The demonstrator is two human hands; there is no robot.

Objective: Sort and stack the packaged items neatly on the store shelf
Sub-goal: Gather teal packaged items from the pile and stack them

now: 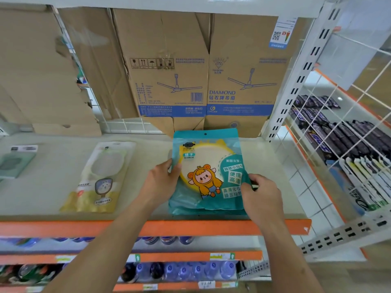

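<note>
A teal mirror package (206, 157) with a yellow cartoon figure lies on top of a small stack of like packages (186, 206) on the beige shelf (53, 182). My left hand (161, 182) grips the top package's left edge, thumb on its front. My right hand (261, 196) pinches its right edge. To the left on the shelf lies a pale yellow hand-mirror package (99, 178). At the far left edge lies a grey-green package (15, 163).
Large cardboard fan boxes (203, 66) stand at the shelf's back. A white wire grid (338, 127) divides off the right bay with dark snack bars (330, 134) and white packs (366, 178). An orange rail (190, 228) edges the shelf; bottles (184, 269) fill lower shelves.
</note>
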